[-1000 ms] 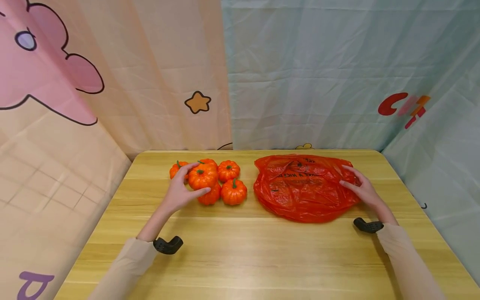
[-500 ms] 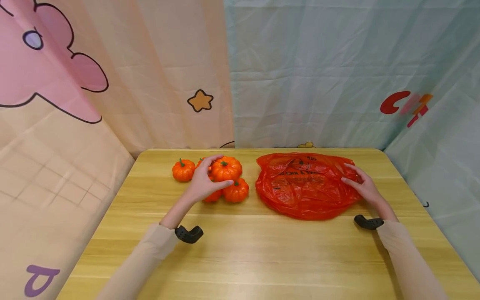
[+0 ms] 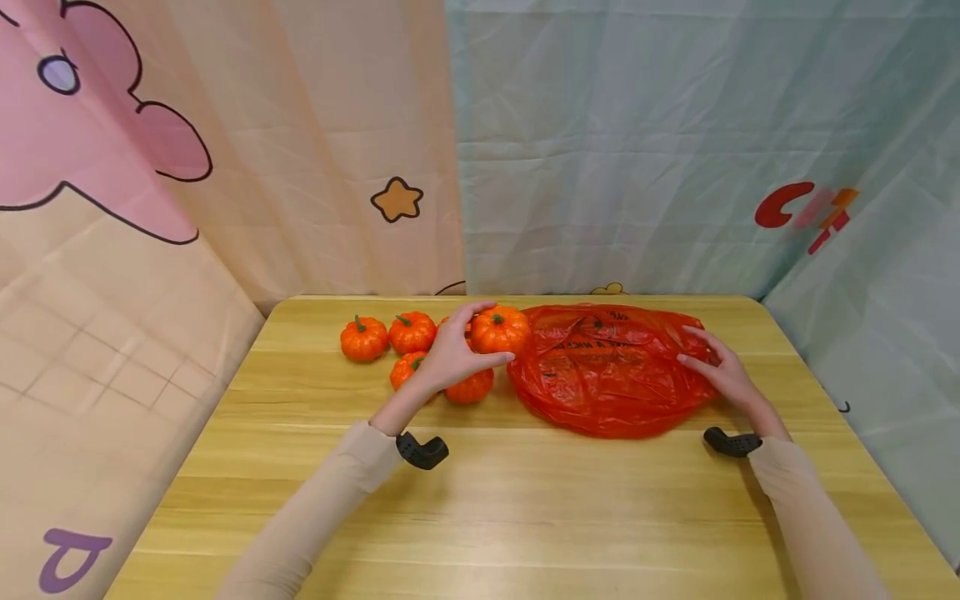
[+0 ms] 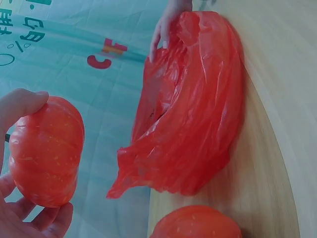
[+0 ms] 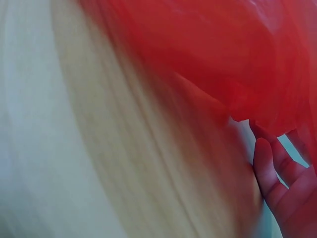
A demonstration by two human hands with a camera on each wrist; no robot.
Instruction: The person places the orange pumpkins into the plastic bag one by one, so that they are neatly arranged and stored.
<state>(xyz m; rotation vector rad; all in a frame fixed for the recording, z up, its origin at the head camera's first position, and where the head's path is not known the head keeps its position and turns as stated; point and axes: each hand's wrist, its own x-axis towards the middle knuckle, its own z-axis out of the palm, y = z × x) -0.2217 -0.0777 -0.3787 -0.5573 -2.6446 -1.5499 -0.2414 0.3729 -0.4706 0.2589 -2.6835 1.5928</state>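
Pumpkin [image 3: 500,330], lifted just beside the red bag's [image 3: 611,375] left edge near the table's [image 3: 525,508] far edge, fingers of left hand [image 3: 452,358] curled round it; right hand [image 3: 723,375], fingers spread, presses the bag's right side flat; four pumpkins [image 3: 390,337] alongside.

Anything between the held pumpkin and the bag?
Nothing: in the head view the pumpkin in the left hand hangs at the bag edge.
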